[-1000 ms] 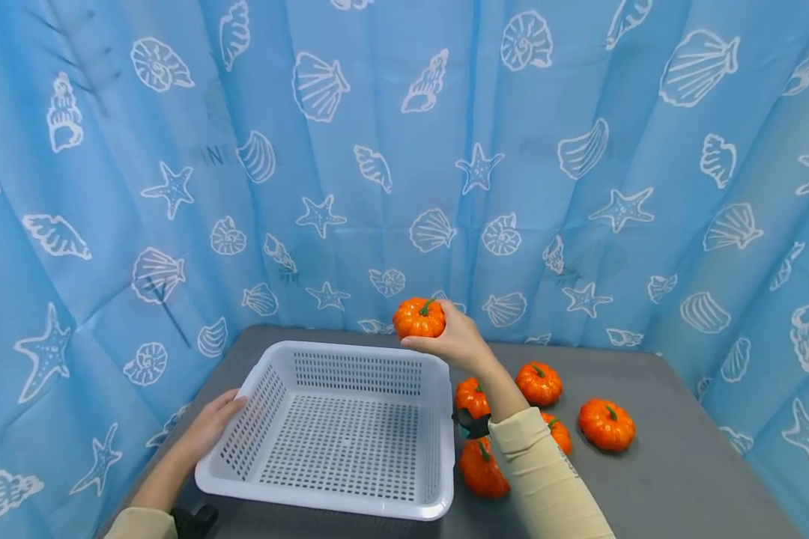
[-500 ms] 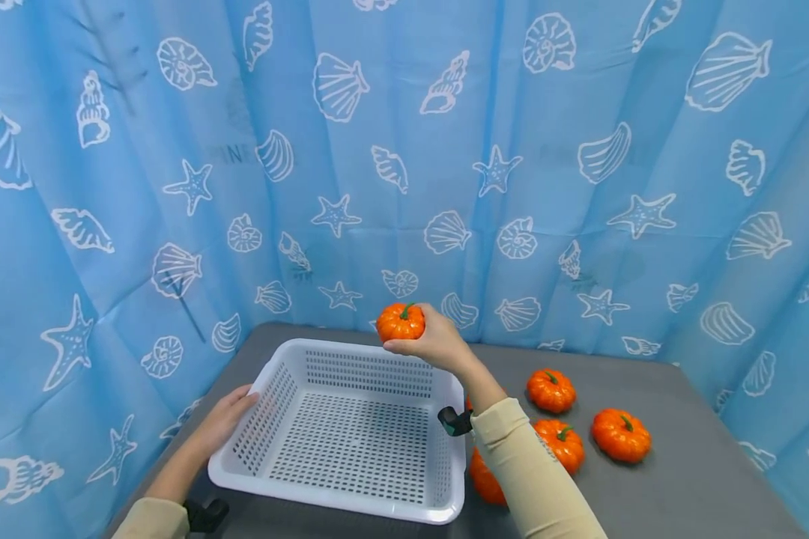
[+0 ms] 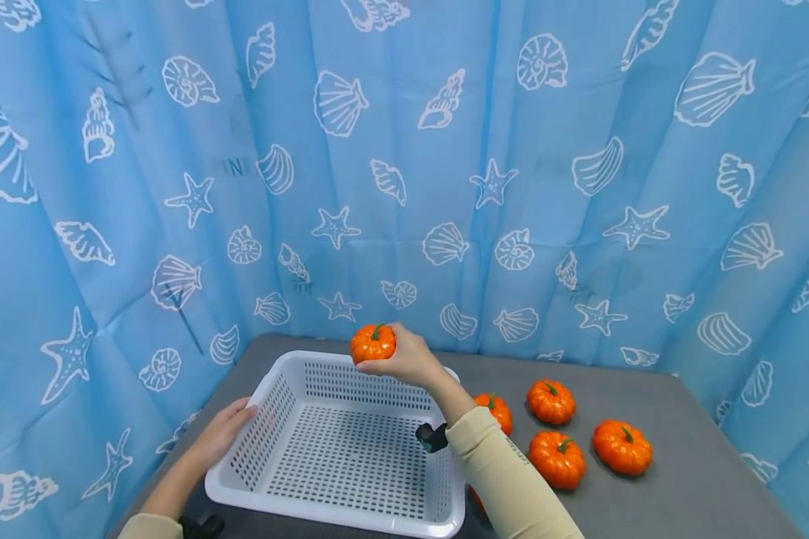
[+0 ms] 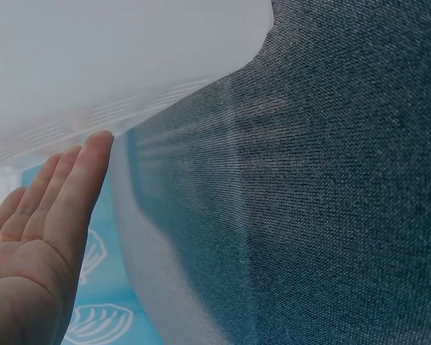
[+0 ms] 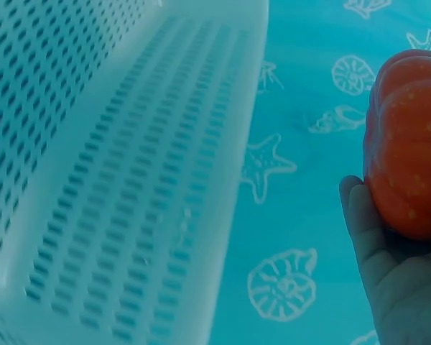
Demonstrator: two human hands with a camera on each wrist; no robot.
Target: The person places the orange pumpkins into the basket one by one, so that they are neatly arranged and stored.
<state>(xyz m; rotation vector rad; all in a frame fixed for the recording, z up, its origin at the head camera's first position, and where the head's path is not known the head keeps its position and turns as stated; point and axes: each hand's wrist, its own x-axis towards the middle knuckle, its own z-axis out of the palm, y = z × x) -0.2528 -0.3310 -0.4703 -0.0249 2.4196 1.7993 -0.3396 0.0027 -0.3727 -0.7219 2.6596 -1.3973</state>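
In the head view my right hand grips a small orange pumpkin with a green stem. Hand and pumpkin hang above the far rim of a white perforated plastic basket. The same pumpkin shows beside the basket wall in the right wrist view, cut off by the frame edge. My left hand touches the basket's left side. Its fingers look straight in the left wrist view, with the fingertips against the basket's outer side.
On the grey table, right of the basket, lie several more pumpkins: one at the back, one farthest right, one in the middle. Others are partly hidden by the right arm. A blue shell-print curtain hangs behind.
My right hand has carried the pumpkin leftward, from near the basket's far right corner to above the far rim. The left hand stays at the basket's left side. The head view has shifted slightly.
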